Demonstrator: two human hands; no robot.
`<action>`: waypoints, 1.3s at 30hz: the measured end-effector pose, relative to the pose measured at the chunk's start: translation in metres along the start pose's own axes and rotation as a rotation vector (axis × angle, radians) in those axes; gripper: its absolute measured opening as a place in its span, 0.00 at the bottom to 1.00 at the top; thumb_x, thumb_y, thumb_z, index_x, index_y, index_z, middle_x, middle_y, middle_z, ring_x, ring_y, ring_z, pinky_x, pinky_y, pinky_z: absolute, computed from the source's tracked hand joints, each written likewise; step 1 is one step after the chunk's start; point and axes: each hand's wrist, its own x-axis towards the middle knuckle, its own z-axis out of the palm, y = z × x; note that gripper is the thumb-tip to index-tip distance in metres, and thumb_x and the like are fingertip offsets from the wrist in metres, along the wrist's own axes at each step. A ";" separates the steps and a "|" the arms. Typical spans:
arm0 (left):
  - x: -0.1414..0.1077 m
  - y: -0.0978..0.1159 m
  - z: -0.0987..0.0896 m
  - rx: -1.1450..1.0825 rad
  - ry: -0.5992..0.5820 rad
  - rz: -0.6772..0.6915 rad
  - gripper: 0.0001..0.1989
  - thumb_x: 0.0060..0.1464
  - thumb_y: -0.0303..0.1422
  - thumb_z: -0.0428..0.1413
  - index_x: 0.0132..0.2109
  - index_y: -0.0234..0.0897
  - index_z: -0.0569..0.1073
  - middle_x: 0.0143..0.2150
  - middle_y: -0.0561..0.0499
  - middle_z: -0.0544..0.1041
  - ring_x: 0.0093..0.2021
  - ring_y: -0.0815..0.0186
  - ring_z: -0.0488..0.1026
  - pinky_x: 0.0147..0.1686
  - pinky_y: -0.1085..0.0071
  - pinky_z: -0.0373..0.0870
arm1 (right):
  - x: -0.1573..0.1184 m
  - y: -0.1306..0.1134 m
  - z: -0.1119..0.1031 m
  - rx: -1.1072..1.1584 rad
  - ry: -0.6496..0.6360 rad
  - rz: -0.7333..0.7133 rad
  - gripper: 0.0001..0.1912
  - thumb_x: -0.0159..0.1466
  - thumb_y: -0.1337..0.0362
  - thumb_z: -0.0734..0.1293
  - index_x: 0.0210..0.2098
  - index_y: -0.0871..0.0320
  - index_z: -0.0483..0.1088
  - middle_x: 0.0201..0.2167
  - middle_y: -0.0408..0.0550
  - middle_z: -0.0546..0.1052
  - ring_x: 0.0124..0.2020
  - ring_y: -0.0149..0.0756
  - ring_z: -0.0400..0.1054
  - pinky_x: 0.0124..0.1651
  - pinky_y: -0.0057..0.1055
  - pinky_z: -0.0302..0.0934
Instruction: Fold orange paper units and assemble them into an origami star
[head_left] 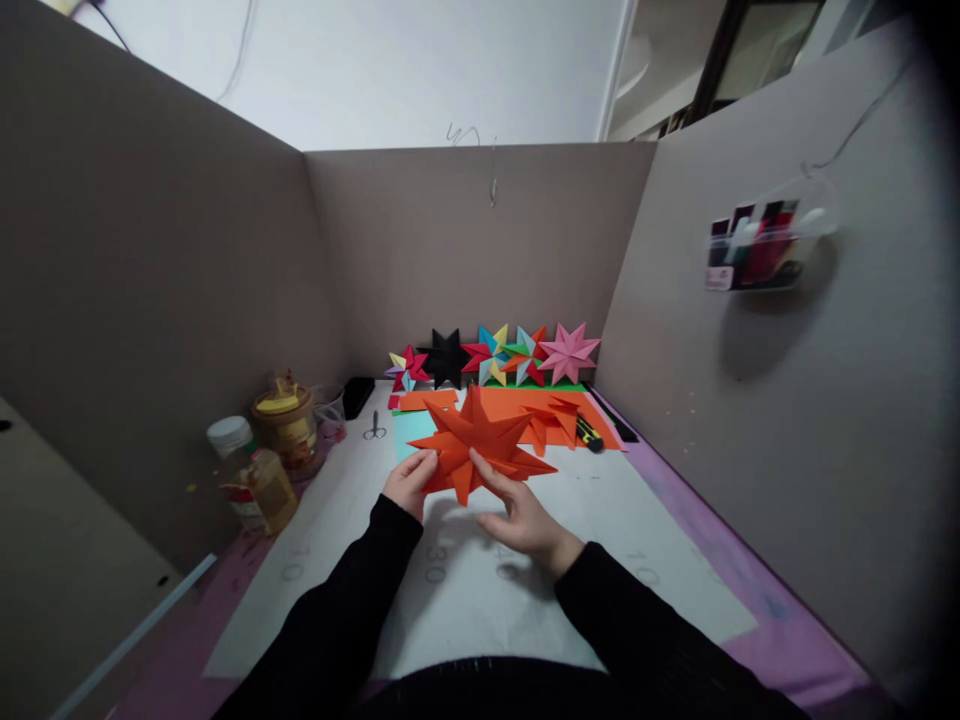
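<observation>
An orange folded paper star [480,437] with several points is held up above the white paper sheet [600,600]. My left hand [410,483] pinches its lower left point between thumb and fingers. Against the star's front, near the lower middle, my right hand [525,515] rests an extended finger, with the thumb apart below. Behind the star lie orange paper sheets [502,402] and loose folded orange pieces [551,420]. A yellow and black box cutter [589,434] is beside those pieces. Small scissors [374,427] lie to the left.
Finished paper stars lean on the back panel, among them a black star [447,357] and a pink star [569,353]. At left stand a bottle [255,480], a tub with a yellow lid [286,425] and a clear cup [330,410]. Panels enclose three sides; a plastic container [772,240] hangs right.
</observation>
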 end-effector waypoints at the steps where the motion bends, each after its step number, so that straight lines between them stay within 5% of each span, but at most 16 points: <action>1: -0.001 0.000 0.001 -0.022 -0.029 -0.016 0.16 0.39 0.39 0.64 0.34 0.32 0.76 0.35 0.44 0.80 0.38 0.57 0.76 0.44 0.61 0.69 | 0.000 0.000 0.000 -0.007 -0.005 -0.002 0.38 0.56 0.69 0.66 0.63 0.50 0.47 0.63 0.45 0.53 0.64 0.43 0.47 0.64 0.45 0.41; 16: 0.002 -0.013 -0.004 0.255 -0.044 0.159 0.17 0.42 0.44 0.60 0.33 0.33 0.75 0.32 0.49 0.77 0.35 0.63 0.73 0.40 0.66 0.69 | 0.001 0.004 0.003 0.051 0.022 -0.026 0.39 0.57 0.66 0.66 0.63 0.50 0.46 0.64 0.45 0.51 0.64 0.42 0.45 0.64 0.43 0.40; 24: -0.005 0.000 -0.005 0.686 0.239 0.516 0.07 0.40 0.38 0.60 0.28 0.40 0.79 0.30 0.50 0.72 0.31 0.67 0.68 0.31 0.72 0.66 | 0.002 -0.002 0.002 -0.058 0.000 -0.041 0.41 0.55 0.70 0.65 0.64 0.52 0.44 0.63 0.46 0.53 0.63 0.44 0.48 0.63 0.44 0.43; 28: -0.005 -0.002 -0.003 0.597 0.224 0.367 0.10 0.40 0.38 0.61 0.31 0.38 0.78 0.30 0.49 0.77 0.30 0.66 0.72 0.29 0.72 0.67 | 0.001 -0.005 0.003 -0.095 -0.005 -0.052 0.42 0.55 0.71 0.64 0.64 0.51 0.43 0.63 0.45 0.54 0.63 0.43 0.49 0.63 0.42 0.45; 34: 0.003 -0.013 -0.006 0.175 0.137 0.117 0.19 0.34 0.41 0.65 0.34 0.33 0.76 0.31 0.49 0.79 0.33 0.64 0.75 0.38 0.66 0.71 | 0.000 -0.003 0.004 -0.092 -0.008 -0.035 0.42 0.55 0.72 0.64 0.64 0.49 0.42 0.63 0.43 0.54 0.63 0.42 0.47 0.63 0.42 0.45; 39: 0.006 -0.017 -0.007 0.050 0.166 0.085 0.20 0.31 0.39 0.67 0.34 0.33 0.77 0.31 0.48 0.80 0.35 0.62 0.76 0.42 0.62 0.70 | 0.001 -0.003 0.004 -0.084 -0.010 -0.035 0.42 0.55 0.72 0.64 0.64 0.50 0.42 0.63 0.44 0.54 0.64 0.42 0.47 0.63 0.41 0.45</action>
